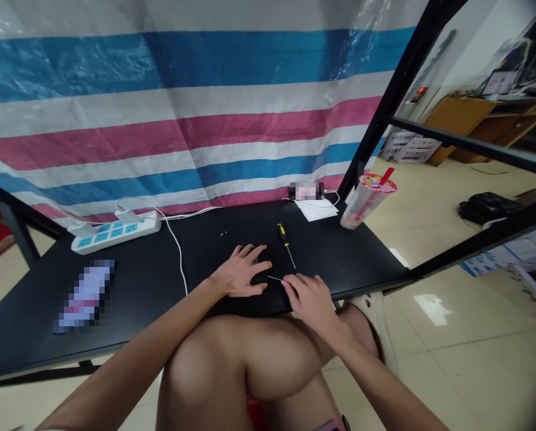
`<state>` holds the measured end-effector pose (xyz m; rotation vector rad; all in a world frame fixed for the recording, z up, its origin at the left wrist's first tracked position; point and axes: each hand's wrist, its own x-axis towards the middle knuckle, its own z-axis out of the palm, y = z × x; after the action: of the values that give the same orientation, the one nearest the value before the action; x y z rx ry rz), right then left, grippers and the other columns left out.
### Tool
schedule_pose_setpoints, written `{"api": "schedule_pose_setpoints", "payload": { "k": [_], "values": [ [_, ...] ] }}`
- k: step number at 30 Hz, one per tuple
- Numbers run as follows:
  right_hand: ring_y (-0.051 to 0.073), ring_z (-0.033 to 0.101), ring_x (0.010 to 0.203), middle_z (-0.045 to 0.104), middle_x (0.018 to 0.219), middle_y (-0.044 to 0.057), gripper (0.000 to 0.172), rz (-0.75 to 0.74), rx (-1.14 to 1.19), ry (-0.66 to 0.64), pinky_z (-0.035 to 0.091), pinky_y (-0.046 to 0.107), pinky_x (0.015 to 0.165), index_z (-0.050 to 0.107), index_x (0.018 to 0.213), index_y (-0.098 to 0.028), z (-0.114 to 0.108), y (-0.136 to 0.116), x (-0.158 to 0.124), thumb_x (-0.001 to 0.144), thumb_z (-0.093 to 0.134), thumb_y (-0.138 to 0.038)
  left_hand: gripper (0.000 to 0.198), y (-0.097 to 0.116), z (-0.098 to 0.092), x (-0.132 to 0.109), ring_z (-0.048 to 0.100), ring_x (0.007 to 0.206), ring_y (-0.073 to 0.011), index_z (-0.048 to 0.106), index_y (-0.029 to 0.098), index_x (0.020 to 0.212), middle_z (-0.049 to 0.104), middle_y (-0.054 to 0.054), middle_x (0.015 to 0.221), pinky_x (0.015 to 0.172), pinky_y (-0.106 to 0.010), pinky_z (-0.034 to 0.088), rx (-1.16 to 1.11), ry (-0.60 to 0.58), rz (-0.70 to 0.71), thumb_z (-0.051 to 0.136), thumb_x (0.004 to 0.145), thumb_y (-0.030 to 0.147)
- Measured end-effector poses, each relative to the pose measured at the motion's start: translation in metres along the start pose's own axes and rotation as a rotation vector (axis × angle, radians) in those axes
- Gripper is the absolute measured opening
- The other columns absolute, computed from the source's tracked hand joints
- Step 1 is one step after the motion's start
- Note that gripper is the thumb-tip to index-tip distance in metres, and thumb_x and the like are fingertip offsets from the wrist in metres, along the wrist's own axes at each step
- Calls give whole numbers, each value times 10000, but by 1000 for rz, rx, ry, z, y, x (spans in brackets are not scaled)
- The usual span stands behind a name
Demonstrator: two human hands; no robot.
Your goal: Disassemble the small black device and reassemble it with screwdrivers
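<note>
My left hand [243,270] lies with fingers spread on a flat black object [268,270] on the black table [169,281], pressing it down. My right hand [308,296] is closed in a pinch on a thin metal tool [274,278] whose tip points left toward the black object. A small screwdriver with a yellow and black handle [286,242] lies on the table just beyond my hands. Two tiny screws [223,233] sit farther back.
A white power strip [115,232] with a white cable [178,251] lies at the back left. A blurred flat item [85,296] is near the left. White paper [316,208] and a plastic drink cup [365,202] stand at the back right. A striped tarp hangs behind.
</note>
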<state>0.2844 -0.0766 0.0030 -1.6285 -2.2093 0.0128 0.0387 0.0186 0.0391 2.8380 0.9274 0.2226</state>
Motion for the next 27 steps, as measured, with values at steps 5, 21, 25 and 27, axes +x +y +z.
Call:
{"api": "schedule_pose_setpoints", "payload": {
  "k": [5,21,25,27],
  "values": [
    [170,683,790,784,900,22,329,-85,5,-7,290,361,787,740,1076,-261,-8,10,7,1126,428,-349,538,-1,1,-3,429,1445,-447,640,286,1400,368,-165,1679,1136,-667,382,23,14,-3,667,919,525],
    [170,713,813,805,946,20,287,-115,27,-66,326,351,830,746,1026,-248,-28,32,24,1096,478,-322,674,0,-2,-5,441,1453,-419,528,262,1510,388,-162,1678,1176,-630,365,-4,26,-56,685,900,502],
    [170,718,825,814,975,24,290,-149,3,-93,323,362,839,754,1030,-254,-34,33,32,1095,478,-318,671,0,-2,-5,435,1459,-417,524,270,1498,390,-152,1678,1185,-632,353,-13,31,-57,694,893,504],
    [174,721,832,813,968,22,296,-149,-10,-94,319,366,835,754,1026,-253,-37,33,34,1096,475,-324,672,0,-2,-5,434,1459,-416,520,260,1496,386,-157,1680,1187,-634,349,-5,30,-59,692,895,508]
  ]
}}
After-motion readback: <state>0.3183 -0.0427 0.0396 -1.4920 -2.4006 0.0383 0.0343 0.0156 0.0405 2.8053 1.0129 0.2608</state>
